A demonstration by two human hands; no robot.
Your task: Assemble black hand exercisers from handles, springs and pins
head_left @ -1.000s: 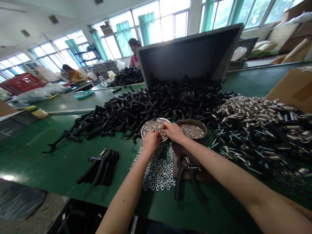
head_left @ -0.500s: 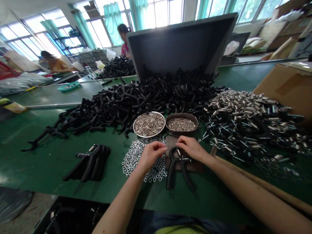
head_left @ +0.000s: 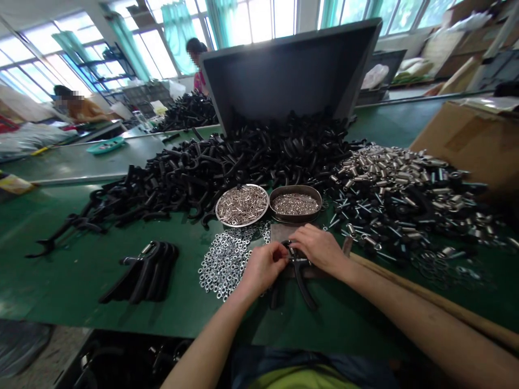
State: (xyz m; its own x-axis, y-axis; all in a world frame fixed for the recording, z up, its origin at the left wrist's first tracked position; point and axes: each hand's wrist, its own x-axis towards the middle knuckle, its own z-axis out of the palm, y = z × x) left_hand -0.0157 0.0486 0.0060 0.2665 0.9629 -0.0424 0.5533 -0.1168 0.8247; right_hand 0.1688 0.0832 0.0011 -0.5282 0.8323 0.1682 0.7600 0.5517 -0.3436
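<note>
Clock centred on the work. Black hand grip (head_left: 303,283) at centre: head over the metal plate (head_left: 279,233), legs splayed toward 5 and 7 o'clock and reaching past it over the bench (head_left: 190,319). My left hand partly covers the 7 o'clock leg.

Fingers: my left hand (head_left: 265,265) is at the grip's 9 o'clock side, thumb and forefinger narrow, nearly meeting at its head. Cannot tell whether a small part sits in that pinch. My right hand (head_left: 318,248) comes in from 3 o'clock, fingers bent over the head; what they hold, if anything, is hidden.

Nearby: loose metal rings (head_left: 221,267) at 9, round dish (head_left: 243,225) of pins between 10 and 11, oval tin (head_left: 295,218) at 12.

Risks (my judgement): anything tiny in the left pinch could slip, simply from its size, and be lost among the rings. Uneven pressure from my two hands could slew the grip, its legs overhanging the plate. A sideways sweep of my right wrist could knock the wooden-handled tool (head_left: 405,283) at 3 to 4.

Writing: pale lettering on the grip, too small to read. Taped carton (head_left: 466,140) at 2: no legible print. No brand readable.
</note>
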